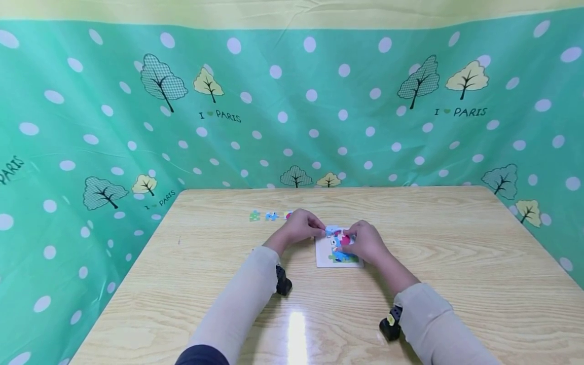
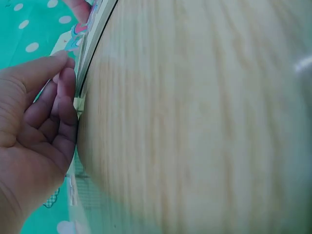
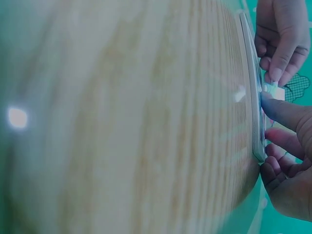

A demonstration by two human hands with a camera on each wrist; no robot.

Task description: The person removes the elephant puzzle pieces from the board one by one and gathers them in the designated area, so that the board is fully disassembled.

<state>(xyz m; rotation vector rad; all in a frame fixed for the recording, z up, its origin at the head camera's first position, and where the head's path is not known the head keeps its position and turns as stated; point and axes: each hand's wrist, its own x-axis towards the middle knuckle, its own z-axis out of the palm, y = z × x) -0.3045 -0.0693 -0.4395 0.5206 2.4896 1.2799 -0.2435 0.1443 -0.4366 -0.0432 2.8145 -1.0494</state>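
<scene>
A white puzzle board (image 1: 323, 257) lies on the table, its middle and right covered by joined pieces with a blue, red and green picture (image 1: 343, 256). My left hand (image 1: 301, 226) comes in from the left and pinches a light blue puzzle piece (image 1: 331, 229) between thumb and forefinger at the board's upper edge. In the right wrist view the pale edge of that piece (image 3: 276, 87) shows below the left fingertips. My right hand (image 1: 368, 244) lies over the board's right side, thumb and forefinger spread and touching the joined pieces, hiding part of the picture.
Left of the board, in a row toward the back of the wooden table (image 1: 205, 263), lie a green puzzle piece (image 1: 254, 216), a blue one (image 1: 271, 216) and a yellow and red one (image 1: 287, 215), partly behind my left hand. A green dotted curtain (image 1: 255, 101) hangs behind.
</scene>
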